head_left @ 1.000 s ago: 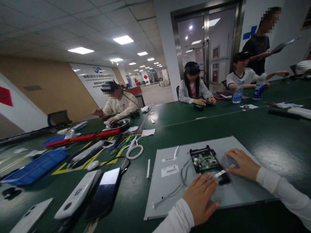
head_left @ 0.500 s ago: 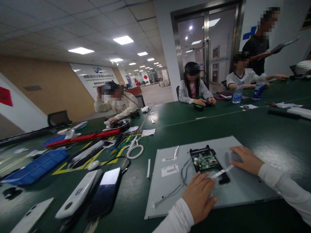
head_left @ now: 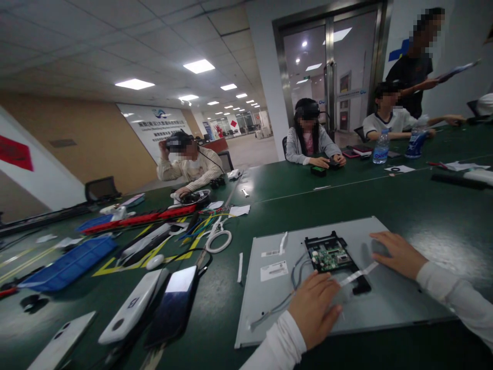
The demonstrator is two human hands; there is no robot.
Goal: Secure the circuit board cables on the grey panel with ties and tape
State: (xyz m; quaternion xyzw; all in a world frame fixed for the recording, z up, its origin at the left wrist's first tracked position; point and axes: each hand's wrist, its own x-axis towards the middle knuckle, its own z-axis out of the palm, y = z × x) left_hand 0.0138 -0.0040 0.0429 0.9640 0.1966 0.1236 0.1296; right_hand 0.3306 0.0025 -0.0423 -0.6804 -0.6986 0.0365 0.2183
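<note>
A grey metal panel (head_left: 277, 308) lies flat on the green table in front of me. On it sits a black bracket (head_left: 362, 285) holding a green circuit board (head_left: 332, 258). My left hand (head_left: 314, 308) rests at the panel's near side, fingers stretched out beside the bracket and thumb apart. My right hand (head_left: 398, 254) lies spread on the panel to the right of the board. Between the two hands runs a pale strip (head_left: 358, 274), crossing the bracket; whether the fingertips press on its ends I cannot tell. Grey-blue cables (head_left: 283, 303) run left from the board.
Left of the panel lie a dark phone (head_left: 173, 308), a white power bank (head_left: 131, 308), a white ring (head_left: 219, 241) and a blue tray (head_left: 69, 264). Several people sit or stand across the table. Water bottles (head_left: 381, 148) stand at the far side.
The view has turned slightly left, so everything sits a little further right. Both my hands keep their places on the panel. The standing person's papers have tilted a little.
</note>
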